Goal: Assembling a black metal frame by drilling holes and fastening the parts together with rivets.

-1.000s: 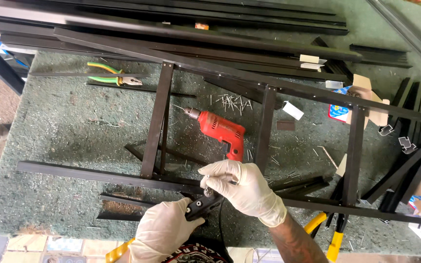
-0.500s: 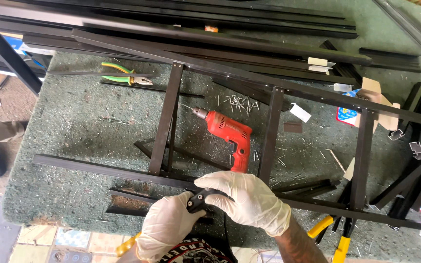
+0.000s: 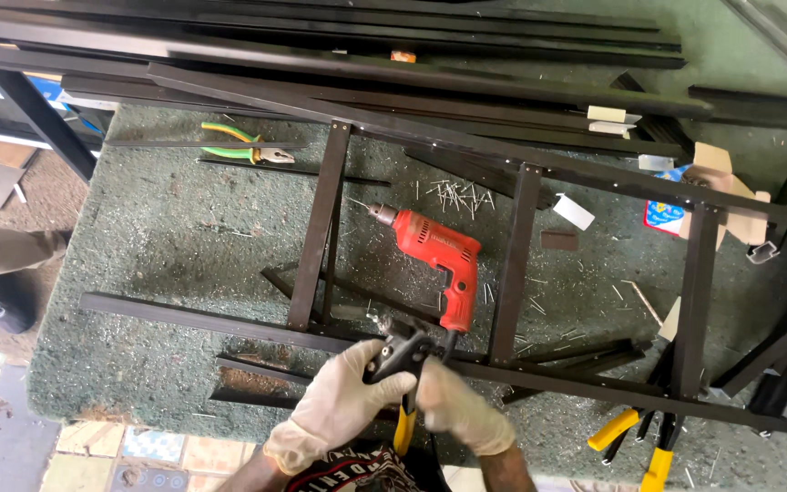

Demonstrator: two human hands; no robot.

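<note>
Black and yellow, the hand riveter point(image 3: 403, 360) sits clamped in both gloved hands at the near edge of the bench point(image 3: 166, 246), its head pressed on the near rail of the dark metal frame point(image 3: 503, 273). The left hand point(image 3: 343, 396) has its grip wrapped tight round the black handle; the right hand point(image 3: 457, 410) closes on the tool from the other side, with a yellow handle end poking out below between the two. Just beyond the grip lies a red electric drill point(image 3: 434, 260), its chuck pointing away to the left, between two cross bars of the frame. Farther out, loose rivets point(image 3: 453, 193) are scattered on the green bench cover. Well off to the left beyond the frame lie green-handled pliers point(image 3: 243, 146). To the right, near the frame's rail, lie yellow-handled tools point(image 3: 635, 437).
</note>
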